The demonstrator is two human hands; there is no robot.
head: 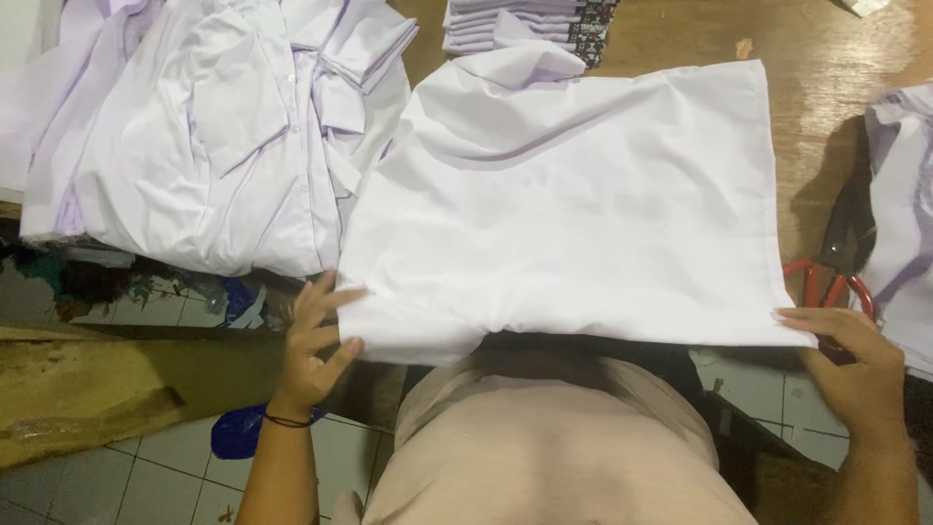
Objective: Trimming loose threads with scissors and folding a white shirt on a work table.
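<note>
The wooden counter (807, 87) carries all the work and runs beyond the frame on three sides. A folded white shirt (573, 209) lies flat at its centre, with its near edge overhanging the counter's front edge toward the person. To the left sits a loose pile of white shirts (194, 126), its right side touching the folded shirt's left edge. At the far edge stands a neat stack of folded garments (525, 24), just behind the shirt's collar end. More white cloth (904, 194) lies at the right, well apart from the shirt, and a pair of red-handled scissors (836, 262) rests in the gap between them.

The left hand (316, 345) pinches the shirt's near left corner, fingers over the cloth and thumb under. The right hand (855, 365) rests its fingertips on the near right corner; whether it grips the cloth cannot be told.

Judgement: the step in hand appears to be squaring or smoothing the fold, both near corners being under control. The next move would call for an even pull on both corners, so that the creases toward the collar flatten without skewing the fold.

Room for moving is tight at the left, against the pile. At the right the scissors lie close to the right hand and could snag a sideways sweep.
</note>
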